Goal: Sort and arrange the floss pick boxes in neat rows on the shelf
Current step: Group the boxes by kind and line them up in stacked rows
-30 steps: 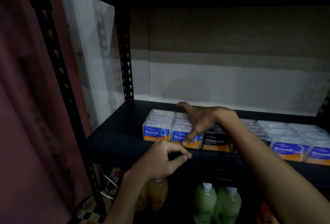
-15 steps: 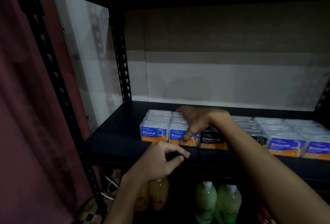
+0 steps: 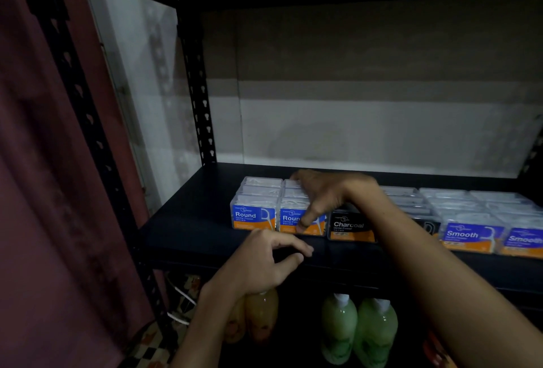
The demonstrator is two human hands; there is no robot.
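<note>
Clear floss pick boxes stand in rows on the black shelf (image 3: pixel 194 229). From the left they are a "Round" box (image 3: pixel 254 216), a second "Round" box (image 3: pixel 289 219), a black "Charcoal" box (image 3: pixel 349 226) and "Smooth" boxes (image 3: pixel 470 235), with more boxes lined up behind each. My right hand (image 3: pixel 326 194) lies spread over the second Round row. Its index fingertip presses that box's front face and its thumb reaches toward the back. My left hand (image 3: pixel 264 262) hovers at the shelf's front edge, fingers loosely curled, holding nothing.
Black perforated uprights (image 3: pixel 199 97) frame the shelf, with a pale wall behind and bare shelf left of the boxes. Below stand green bottles (image 3: pixel 338 326) and an orange bottle (image 3: pixel 261 314). A dark red curtain (image 3: pixel 44 191) hangs at the left.
My right hand's index finger has stayed on the second Round box's front while the view shifted slightly. My left hand has barely moved.
</note>
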